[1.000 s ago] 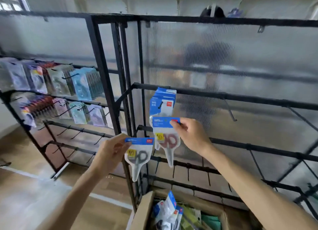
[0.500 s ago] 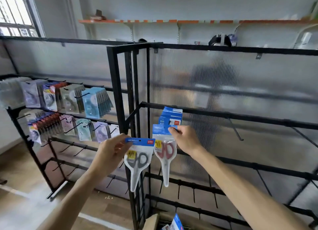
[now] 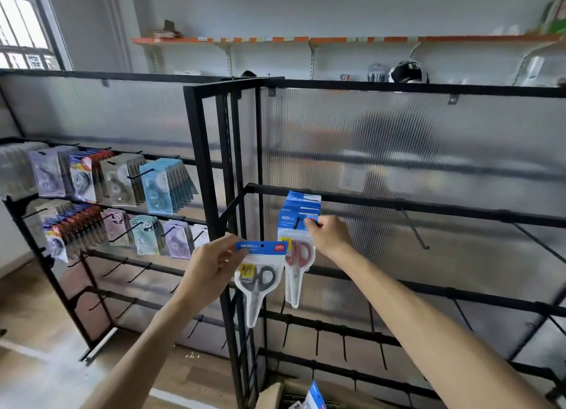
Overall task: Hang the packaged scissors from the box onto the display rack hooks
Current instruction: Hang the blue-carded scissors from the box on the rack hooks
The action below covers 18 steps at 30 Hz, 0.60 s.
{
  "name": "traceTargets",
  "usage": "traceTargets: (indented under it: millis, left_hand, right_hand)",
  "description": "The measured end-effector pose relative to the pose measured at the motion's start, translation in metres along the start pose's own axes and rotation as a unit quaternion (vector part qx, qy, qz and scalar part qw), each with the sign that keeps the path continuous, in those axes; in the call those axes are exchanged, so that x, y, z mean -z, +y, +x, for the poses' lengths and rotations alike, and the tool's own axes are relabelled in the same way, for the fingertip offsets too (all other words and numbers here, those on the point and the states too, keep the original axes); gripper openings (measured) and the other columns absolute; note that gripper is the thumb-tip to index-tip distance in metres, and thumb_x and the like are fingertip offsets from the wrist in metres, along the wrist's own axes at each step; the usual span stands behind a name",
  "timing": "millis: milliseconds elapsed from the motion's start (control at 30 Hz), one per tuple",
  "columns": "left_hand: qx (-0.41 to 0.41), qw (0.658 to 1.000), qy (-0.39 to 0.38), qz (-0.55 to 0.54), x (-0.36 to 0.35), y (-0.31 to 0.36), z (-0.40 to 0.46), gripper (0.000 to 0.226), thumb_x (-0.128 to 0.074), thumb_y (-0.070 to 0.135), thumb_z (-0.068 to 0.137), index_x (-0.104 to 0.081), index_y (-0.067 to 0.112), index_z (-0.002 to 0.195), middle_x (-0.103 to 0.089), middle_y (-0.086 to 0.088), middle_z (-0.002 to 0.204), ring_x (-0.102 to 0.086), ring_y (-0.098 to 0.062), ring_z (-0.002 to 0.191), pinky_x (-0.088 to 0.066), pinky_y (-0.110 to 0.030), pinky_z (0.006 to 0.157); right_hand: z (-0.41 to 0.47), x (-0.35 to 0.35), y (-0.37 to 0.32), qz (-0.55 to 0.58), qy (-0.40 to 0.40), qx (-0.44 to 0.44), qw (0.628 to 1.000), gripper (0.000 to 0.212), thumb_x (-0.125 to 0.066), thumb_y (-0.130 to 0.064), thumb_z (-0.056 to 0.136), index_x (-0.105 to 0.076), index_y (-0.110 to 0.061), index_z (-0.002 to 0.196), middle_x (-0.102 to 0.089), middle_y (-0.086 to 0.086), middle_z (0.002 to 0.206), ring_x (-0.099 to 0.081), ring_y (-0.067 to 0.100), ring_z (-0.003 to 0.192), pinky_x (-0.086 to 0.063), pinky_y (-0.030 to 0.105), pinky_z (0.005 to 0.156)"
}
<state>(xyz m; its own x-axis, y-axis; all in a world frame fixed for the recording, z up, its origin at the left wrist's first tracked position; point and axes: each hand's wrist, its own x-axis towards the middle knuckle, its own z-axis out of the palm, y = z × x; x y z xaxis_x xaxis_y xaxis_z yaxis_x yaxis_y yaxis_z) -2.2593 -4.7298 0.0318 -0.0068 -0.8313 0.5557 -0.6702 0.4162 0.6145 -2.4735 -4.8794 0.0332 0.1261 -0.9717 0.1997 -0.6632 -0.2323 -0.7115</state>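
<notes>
My right hand (image 3: 329, 235) pinches the blue header card of a red-handled scissors pack (image 3: 296, 257), whose hole sits at the tip of a black hook (image 3: 296, 223). Behind it on that hook hangs a stack of scissors packs (image 3: 303, 202), under the black rack bar (image 3: 398, 205). My left hand (image 3: 213, 266) holds a grey-handled scissors pack (image 3: 258, 281) by its blue top, lower left of the hook and in front of the rack's corner post. The cardboard box (image 3: 271, 396) shows at the bottom edge with a blue pack (image 3: 315, 396) sticking out.
More bare hooks (image 3: 413, 232) stick out along the rack bars to the right and below. A second rack (image 3: 101, 194) on the left holds several rows of packaged tape and stationery. An orange wall shelf (image 3: 337, 39) runs above. Wooden floor lies at lower left.
The view has tilted up, so the box has slid to the bottom edge. My right hand has brought the red-handled pack up to the hook. The left hand still holds its pack.
</notes>
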Motion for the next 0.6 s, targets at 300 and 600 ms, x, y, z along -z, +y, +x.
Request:
traceTargets:
  millis: [300,600]
  left_hand:
    - [0.011,1.0,-0.01,0.008,-0.008,-0.001,0.002,0.006,-0.061,0.013,0.096,-0.066,0.01,0.096,-0.066,0.026,0.075,-0.067,-0.001,0.068,-0.051,-0.016,0.059]
    - [0.02,0.999,-0.022,0.021,-0.008,-0.009,0.0,0.007,-0.062,0.012,0.096,-0.067,0.011,0.1,-0.073,0.01,0.086,-0.07,0.0,0.076,-0.055,-0.017,0.066]
  right_hand:
    - [0.0,0.008,0.001,-0.108,-0.014,0.008,0.994,0.043,-0.048,-0.048,0.101,-0.066,-0.013,0.084,-0.065,0.0,0.076,-0.054,0.007,0.058,-0.035,0.022,0.048]
    - [-0.076,0.031,-0.003,-0.136,-0.14,0.216,0.957,0.035,-0.07,-0.036,0.091,-0.064,-0.019,0.121,-0.07,-0.004,0.114,-0.067,0.009,0.098,-0.06,0.034,0.082]
